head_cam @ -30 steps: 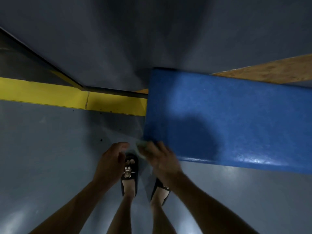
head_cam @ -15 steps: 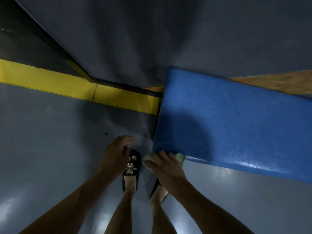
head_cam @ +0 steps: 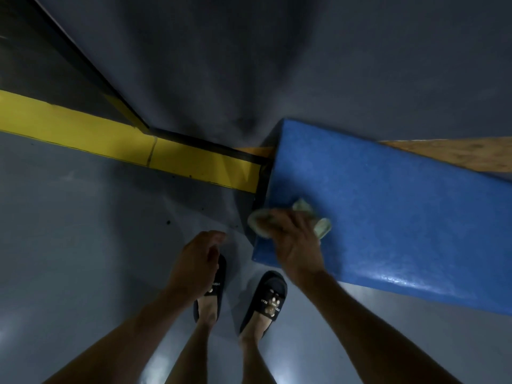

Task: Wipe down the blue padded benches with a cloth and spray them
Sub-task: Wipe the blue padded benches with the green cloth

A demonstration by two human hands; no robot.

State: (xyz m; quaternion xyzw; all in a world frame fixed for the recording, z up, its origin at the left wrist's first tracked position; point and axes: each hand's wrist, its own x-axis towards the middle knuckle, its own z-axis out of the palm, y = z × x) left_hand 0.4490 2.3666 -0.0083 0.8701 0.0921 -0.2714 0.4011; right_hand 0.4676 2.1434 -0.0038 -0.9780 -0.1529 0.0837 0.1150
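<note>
The grey floor (head_cam: 83,231) fills most of the view, smooth and a little shiny near the bottom. A grey wall (head_cam: 304,65) rises behind it. Along the foot of the wall on the left runs a yellow stripe (head_cam: 110,139), with a dark edge above it.

The blue padded bench (head_cam: 401,217) lies on the right side and goes out of the view at the right edge. Its left end is near the end of the yellow stripe. Its top is slightly rough and shines at the near edge. Behind the bench, a brown wooden board (head_cam: 457,153) shows between the bench and the wall.

The person stands at the left end of the bench, with both bare forearms reaching forward. Two feet in black slippers (head_cam: 270,297) stand on the floor just below the corner of the bench.

The right hand (head_cam: 297,242) lies on the near left corner of the bench top and presses a pale green cloth (head_cam: 322,227) onto it, with the fingers bent over the cloth. The cloth is crumpled and shows on both sides of the fingers.

The left hand (head_cam: 196,259) hangs over the floor, beside the bench and not touching it. Its fingers are loosely curled and hold nothing.
</note>
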